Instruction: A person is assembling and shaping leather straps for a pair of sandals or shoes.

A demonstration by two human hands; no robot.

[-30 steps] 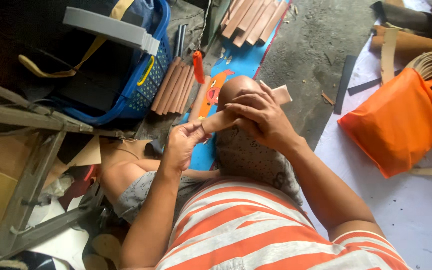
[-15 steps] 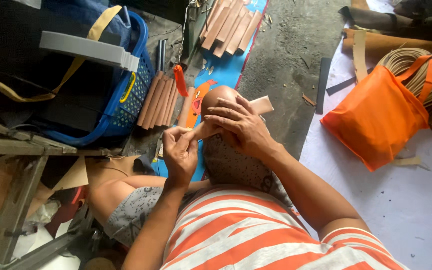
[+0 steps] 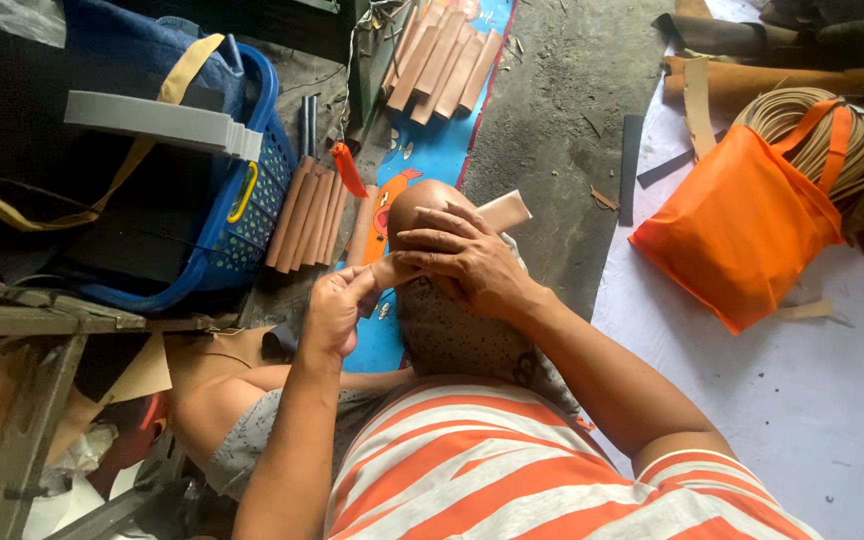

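A tan leather strip (image 3: pixel 503 211) lies across my raised knee (image 3: pixel 414 203). My right hand (image 3: pixel 462 262) presses down on it with the fingers spread over the knee. My left hand (image 3: pixel 337 305) pinches the strip's near end between thumb and fingers, just left of the knee. Only the far end and the pinched near end of the strip show; the middle is hidden under my right hand. My orange-and-white striped shirt (image 3: pixel 512 470) fills the bottom of the view.
A blue plastic basket (image 3: pixel 252 195) with dark material stands at left, with tan leather strips (image 3: pixel 304 212) beside it and more strips (image 3: pixel 442 60) farther off on a blue mat (image 3: pixel 432 150). An orange bag (image 3: pixel 747 225) holding coiled cord sits at right on a white sheet (image 3: pixel 812 400). A metal frame (image 3: pixel 22 320) is at lower left.
The view has shifted downward and left, so the objects appear lower in frame. Both hands stay on the strip over the knee, the left hand's grip moved slightly closer to the knee.
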